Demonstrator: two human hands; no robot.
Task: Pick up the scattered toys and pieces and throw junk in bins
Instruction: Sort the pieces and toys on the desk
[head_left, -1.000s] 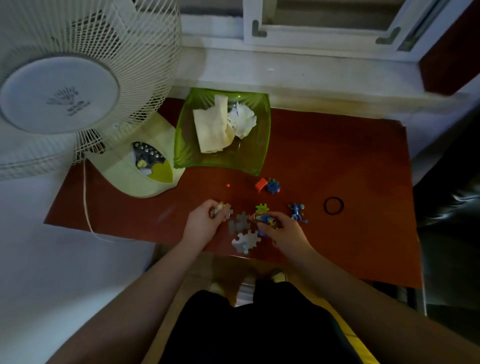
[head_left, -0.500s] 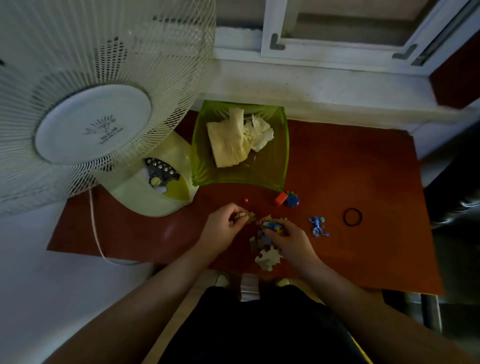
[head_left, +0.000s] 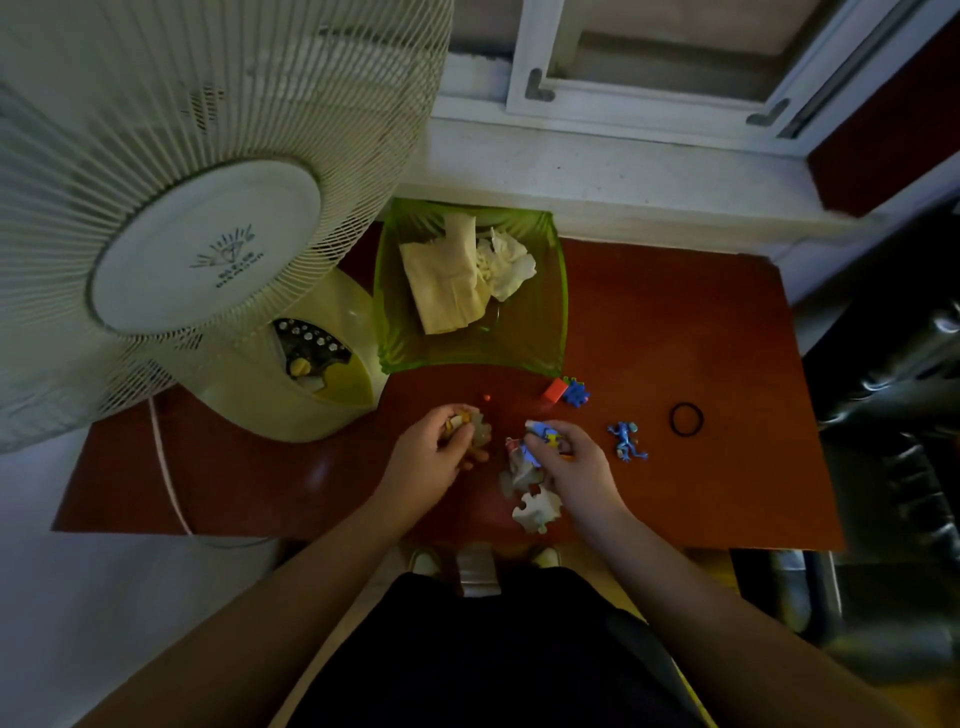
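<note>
Both hands have barely shifted since the earlier frame, only the view has tilted. Left hand (head_left: 434, 457) at centre grips puzzle pieces (head_left: 475, 431); right hand (head_left: 574, 467) pinches a blue toy (head_left: 543, 432) over loose pieces (head_left: 535, 509) on the red surface (head_left: 675, 322). Green bin (head_left: 550, 312) sits above; blue figure (head_left: 627, 440) lies right.

A large white fan (head_left: 202, 249) is standing at the left end of the red table (head_left: 675, 322), its cream base (head_left: 311, 384) sitting near the far left corner with a dark button panel facing up. A white cord (head_left: 166, 467) is trailing from the base over the near edge. Beyond the far edge, a white window frame (head_left: 649, 98) is running along the wall.
</note>
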